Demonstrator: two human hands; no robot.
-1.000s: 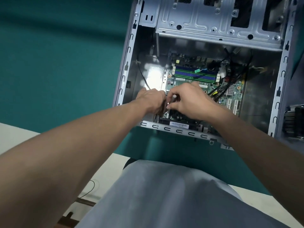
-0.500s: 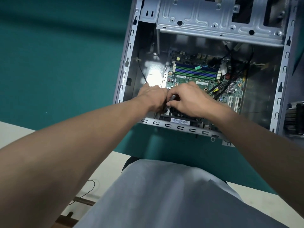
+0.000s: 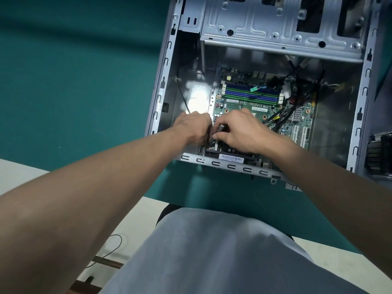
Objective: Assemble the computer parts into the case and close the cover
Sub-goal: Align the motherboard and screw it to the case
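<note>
Reaching into open case (image 3: 164, 81), upper right of frame: hands meet at motherboard (image 3: 254, 108) lower-left corner. Right hand (image 3: 244, 132) pinches small dark part (image 3: 221, 128); left hand (image 3: 195, 128) fingers hidden, cannot tell grip. Cables (image 3: 297, 102), drive cage (image 3: 275, 28) beyond; heatsink (image 3: 379, 153) at right edge.

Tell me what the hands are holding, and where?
The right hand pinches a small dark rod, maybe a screwdriver, near its top. What the left hand holds is hidden.
</note>
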